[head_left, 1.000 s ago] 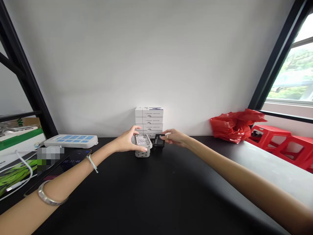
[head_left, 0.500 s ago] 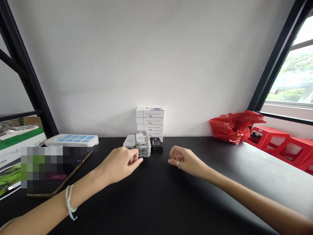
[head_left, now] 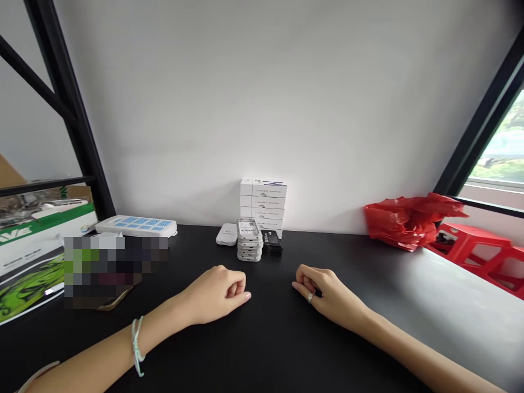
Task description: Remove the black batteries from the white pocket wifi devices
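Observation:
My left hand [head_left: 216, 295] rests on the black table [head_left: 262, 349] with its fingers curled in and nothing in them. Opposite it, my right hand [head_left: 323, 292], with a ring, is also curled and holds nothing. Beyond them stands a stack of white device frames [head_left: 249, 240]. Flat white covers [head_left: 227, 234] lie just left of it, and black batteries [head_left: 272, 243] are piled at its right. White boxes [head_left: 263, 199] are stacked behind, against the wall.
A white case with blue labels [head_left: 137, 225] lies at the back left. Near it are a partly blurred phone [head_left: 118, 299] and a green and white box [head_left: 49, 234]. A red plastic bag [head_left: 409, 221] sits at the right, with red stools [head_left: 470, 240] beyond.
Both hands have drawn back toward me, away from the stacked frames. The view has shifted, so the objects appear farther right.

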Available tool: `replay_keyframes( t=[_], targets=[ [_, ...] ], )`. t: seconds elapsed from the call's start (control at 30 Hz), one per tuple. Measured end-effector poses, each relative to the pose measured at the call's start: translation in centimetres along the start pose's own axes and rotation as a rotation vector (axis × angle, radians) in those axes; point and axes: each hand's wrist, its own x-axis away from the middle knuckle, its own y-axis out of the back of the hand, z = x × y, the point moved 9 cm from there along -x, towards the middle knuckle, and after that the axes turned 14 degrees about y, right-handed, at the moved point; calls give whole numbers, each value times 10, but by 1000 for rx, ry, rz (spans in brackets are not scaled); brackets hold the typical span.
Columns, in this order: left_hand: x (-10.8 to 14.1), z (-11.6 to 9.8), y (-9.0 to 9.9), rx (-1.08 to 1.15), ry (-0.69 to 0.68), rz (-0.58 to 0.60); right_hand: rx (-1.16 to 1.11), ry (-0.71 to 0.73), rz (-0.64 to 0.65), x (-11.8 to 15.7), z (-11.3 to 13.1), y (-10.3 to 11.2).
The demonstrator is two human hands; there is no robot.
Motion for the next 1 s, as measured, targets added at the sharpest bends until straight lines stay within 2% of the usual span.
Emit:
replay_keyframes(
  t=[0.4,0.73,0.87,1.0],
  targets=[
    [1,4,-2,12,-25,59,33,30,53,0,2,-1],
    [1,3,-1,13,-35,61,35,22,63,3,1,-2],
    [-1,5,-2,8,-24,67,48,49,-27,-5,4,10],
    [-2,7,-3,0,-19,69,54,82,-67,-32,10,25]
  ],
)
